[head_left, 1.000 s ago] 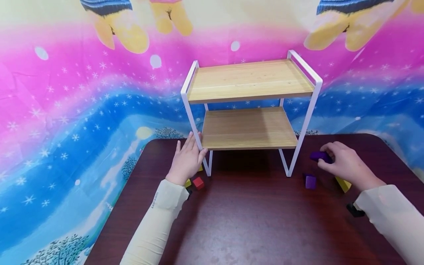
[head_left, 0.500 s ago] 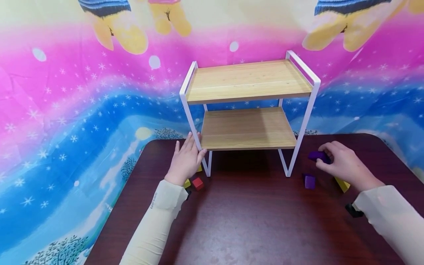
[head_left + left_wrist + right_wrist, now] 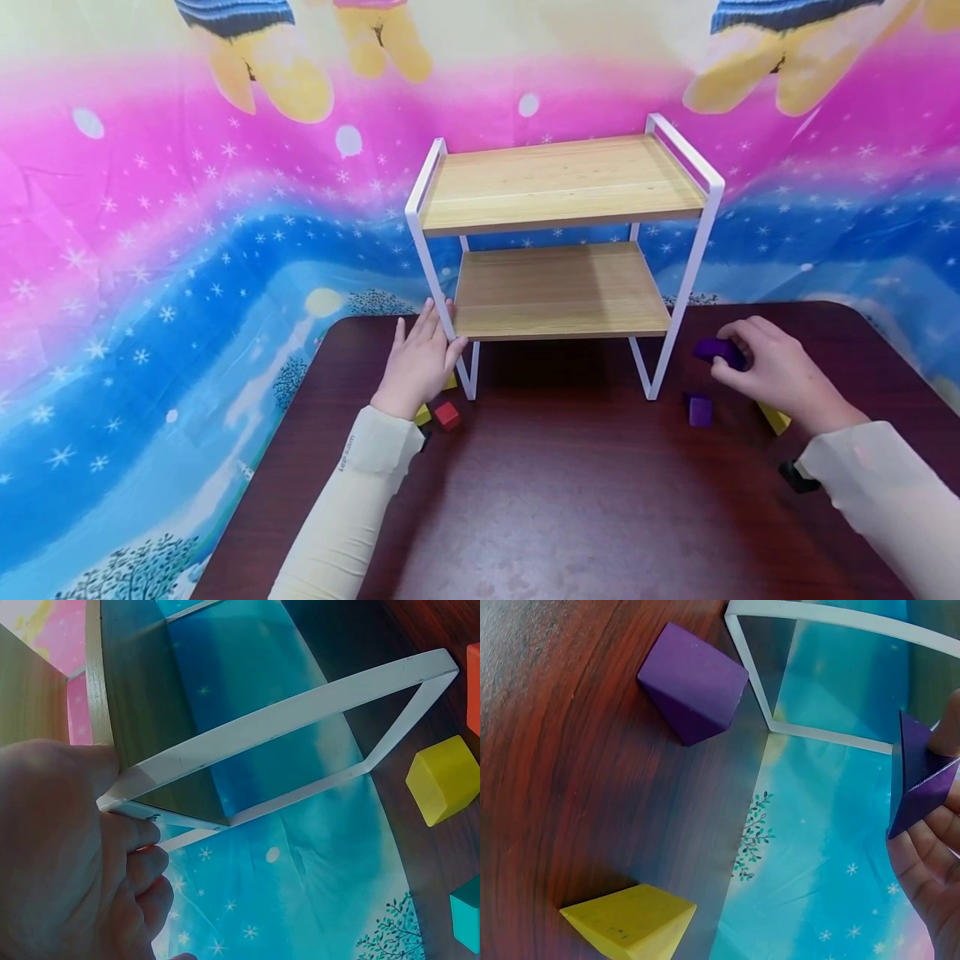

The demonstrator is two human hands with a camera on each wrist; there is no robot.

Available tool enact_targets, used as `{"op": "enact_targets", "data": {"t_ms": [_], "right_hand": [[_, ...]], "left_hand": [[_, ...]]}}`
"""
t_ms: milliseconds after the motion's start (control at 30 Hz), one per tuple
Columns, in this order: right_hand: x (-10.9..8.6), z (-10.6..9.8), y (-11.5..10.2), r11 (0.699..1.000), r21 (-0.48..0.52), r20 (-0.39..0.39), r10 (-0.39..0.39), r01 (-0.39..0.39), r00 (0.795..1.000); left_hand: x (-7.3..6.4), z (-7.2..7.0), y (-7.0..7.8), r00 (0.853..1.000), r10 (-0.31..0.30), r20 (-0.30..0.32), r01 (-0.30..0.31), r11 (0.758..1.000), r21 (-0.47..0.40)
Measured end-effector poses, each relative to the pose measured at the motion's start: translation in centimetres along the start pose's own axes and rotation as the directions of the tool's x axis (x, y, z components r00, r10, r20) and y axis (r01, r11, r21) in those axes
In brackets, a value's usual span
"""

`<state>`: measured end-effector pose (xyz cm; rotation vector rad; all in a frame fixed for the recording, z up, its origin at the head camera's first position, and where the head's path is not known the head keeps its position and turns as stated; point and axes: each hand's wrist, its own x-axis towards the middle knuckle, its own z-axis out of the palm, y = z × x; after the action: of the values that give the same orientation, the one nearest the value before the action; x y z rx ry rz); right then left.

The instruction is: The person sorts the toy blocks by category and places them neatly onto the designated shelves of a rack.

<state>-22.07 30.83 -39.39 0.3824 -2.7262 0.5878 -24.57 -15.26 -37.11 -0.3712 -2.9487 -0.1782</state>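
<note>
Pickup is looking done, setting down isn't: right hand (image 3: 783, 371) is pinching the purple wedge (image 3: 715, 352) above the desk (image 3: 585, 500), toward its far right corner. Purple block (image 3: 700, 411) and yellow wedge (image 3: 772, 418) are lying loose toward the right edge. Held piece is sitting between thumb and fingers, one end jutting toward the rack (image 3: 562, 179). Left hand (image 3: 412, 367) is gripping its front-left post.

Dark reddish brown with streaky grain covers the worktop (image 3: 555, 500); the shelf unit (image 3: 562, 183) has a white frame and pale wood-grain boards. From it, towards four o'clock, come a plain purple block (image 3: 701, 411), a purple wedge (image 3: 711, 351) and a yellow wedge (image 3: 634, 922) with dark specks; towards half past seven, a red block (image 3: 447, 416) and a yellow block (image 3: 441, 780). The backdrop (image 3: 187, 192) shades from cream through pink to blue, scattered with white snowflakes.
</note>
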Motion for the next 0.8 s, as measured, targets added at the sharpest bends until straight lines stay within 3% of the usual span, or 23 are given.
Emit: {"op": "enact_targets", "data": {"t_ms": [800], "right_hand": [[0.2,-0.4,-1.5,0.998,0.02,-0.081,-0.052,0.053,0.995]], "left_hand": [[0.1,0.2,-0.2,1.0,0.008,-0.018,-0.008,0.999,-0.039]]}}
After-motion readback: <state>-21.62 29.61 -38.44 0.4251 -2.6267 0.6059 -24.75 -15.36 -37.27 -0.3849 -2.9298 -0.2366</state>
